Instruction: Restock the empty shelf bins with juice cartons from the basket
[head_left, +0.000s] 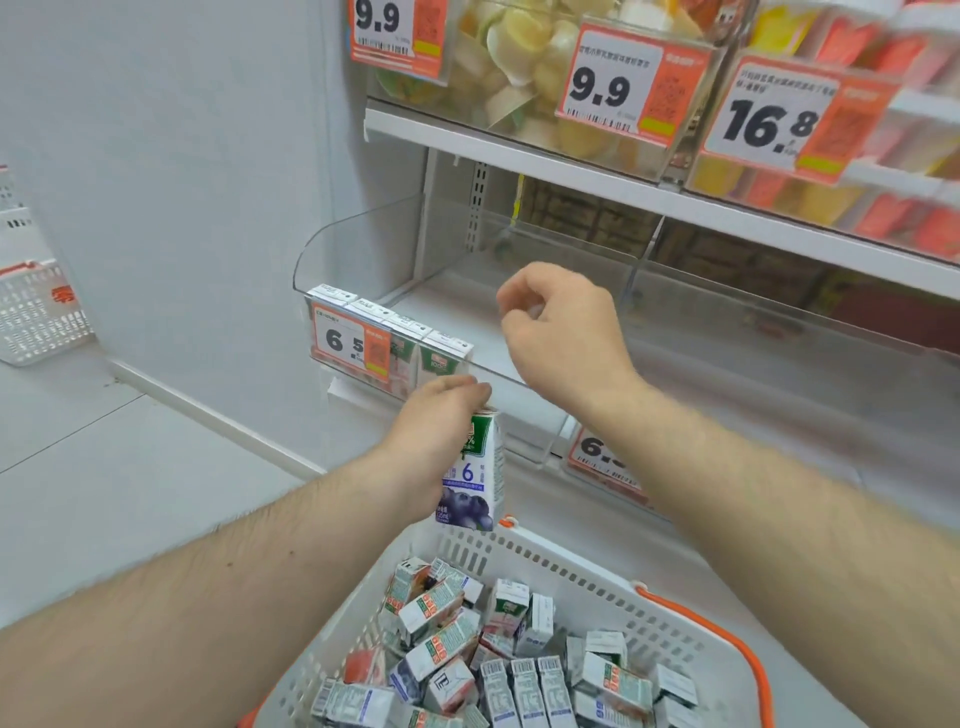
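My left hand (436, 415) grips the top of a blueberry juice carton (475, 480), which hangs upright just below the clear shelf bin (363, 244) and above the basket. A row of several cartons (395, 332) stands along the bin's front left, behind a 6.5 price tag. My right hand (558, 322) hovers over the bin's front edge, its fingers loosely curled with nothing in them. The white basket (597, 587) with orange handles sits at the bottom, holding several jumbled juice cartons (467, 654).
Most of the bin floor (701, 338) to the right of the row is bare. The shelf above (571, 161) carries clear bins of fruit cups with price tags 9.9 and 16.8. A second white basket (36, 312) stands at the far left on the floor.
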